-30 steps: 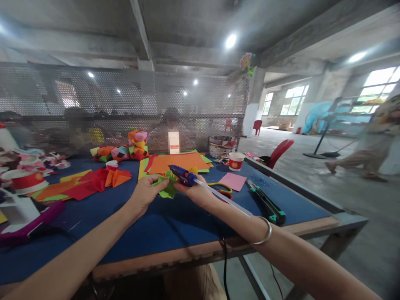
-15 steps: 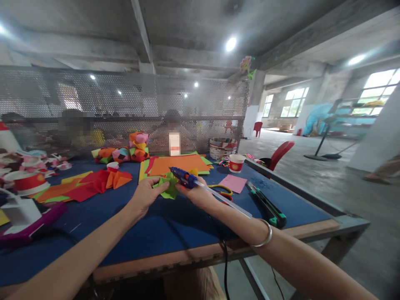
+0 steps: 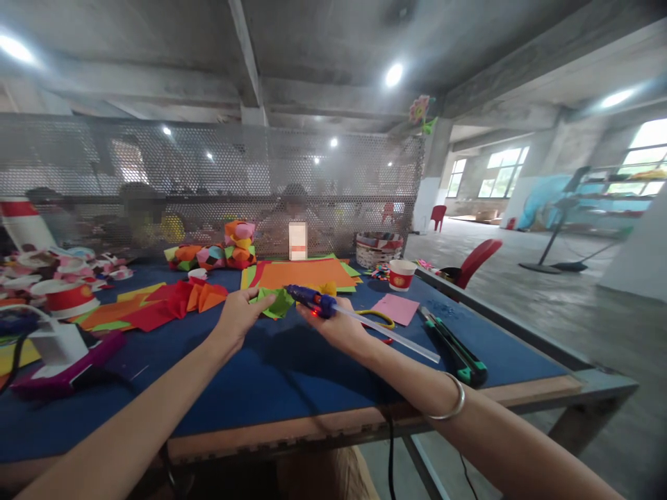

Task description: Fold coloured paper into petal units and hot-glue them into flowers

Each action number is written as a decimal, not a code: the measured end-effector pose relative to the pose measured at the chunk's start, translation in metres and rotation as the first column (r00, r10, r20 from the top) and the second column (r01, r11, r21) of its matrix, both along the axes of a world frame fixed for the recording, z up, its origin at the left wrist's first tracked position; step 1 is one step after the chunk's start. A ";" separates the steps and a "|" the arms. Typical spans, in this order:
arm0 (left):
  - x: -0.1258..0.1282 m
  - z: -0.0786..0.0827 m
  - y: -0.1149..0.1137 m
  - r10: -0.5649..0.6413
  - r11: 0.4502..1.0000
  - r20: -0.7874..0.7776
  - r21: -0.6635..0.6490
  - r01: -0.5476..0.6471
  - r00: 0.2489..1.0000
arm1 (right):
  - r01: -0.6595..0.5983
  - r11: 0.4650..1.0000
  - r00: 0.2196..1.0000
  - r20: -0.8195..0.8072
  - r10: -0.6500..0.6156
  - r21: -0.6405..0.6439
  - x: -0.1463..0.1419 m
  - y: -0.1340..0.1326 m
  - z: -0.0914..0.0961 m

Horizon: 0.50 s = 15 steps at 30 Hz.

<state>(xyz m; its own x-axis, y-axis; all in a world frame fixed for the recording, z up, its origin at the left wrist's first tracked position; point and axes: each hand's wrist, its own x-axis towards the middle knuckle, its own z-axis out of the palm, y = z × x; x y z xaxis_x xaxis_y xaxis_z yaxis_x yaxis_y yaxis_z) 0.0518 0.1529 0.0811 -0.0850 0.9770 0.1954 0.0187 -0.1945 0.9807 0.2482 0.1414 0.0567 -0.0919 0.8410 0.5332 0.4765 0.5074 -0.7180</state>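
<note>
My left hand (image 3: pixel 240 316) pinches a piece of folded green paper (image 3: pixel 278 303) by its left side, above the blue table top. Wrapped in my right hand (image 3: pixel 336 325) is a blue hot glue gun (image 3: pixel 315 300) with a small red light lit. Its nozzle points left, at the right edge of the green paper; whether it touches cannot be made out. A long clear glue stick (image 3: pixel 396 338) sticks out of the gun's back end over my wrist. Partly hidden behind the gun lie scissors with yellow and red handles (image 3: pixel 379 319).
Orange paper sheets (image 3: pixel 307 273) are stacked beyond my hands. Red and orange folded papers (image 3: pixel 174 303) lie left, near a paper cup (image 3: pixel 67 298) and a purple power strip (image 3: pixel 78 364). To the right are a pink sheet (image 3: pixel 397 309), a green-and-black utility knife (image 3: pixel 458 351) and another cup (image 3: pixel 401 276).
The glue gun has drawn slightly right, away from the green paper. My right fingers no longer touch the paper's right side. The whole view has shifted a little.
</note>
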 end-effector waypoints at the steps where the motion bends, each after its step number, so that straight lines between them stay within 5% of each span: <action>1: 0.000 0.000 0.000 0.007 1.000 0.001 0.000 -0.007 1.000 | 0.002 1.000 1.000 0.010 -0.002 0.002 0.000 0.000 0.000; 15: 0.001 0.001 -0.002 0.031 0.998 -0.074 0.051 -0.027 0.997 | 0.037 0.999 0.990 0.134 -0.034 -0.016 -0.001 -0.010 0.010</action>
<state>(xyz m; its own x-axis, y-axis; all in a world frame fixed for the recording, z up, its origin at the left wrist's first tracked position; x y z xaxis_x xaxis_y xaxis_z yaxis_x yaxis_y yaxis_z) 0.0528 0.1508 0.0820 -0.0964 0.9633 0.2505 0.0978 -0.2413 0.9655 0.2473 0.1317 0.0670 -0.1310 0.8545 0.5027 0.5861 0.4757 -0.6559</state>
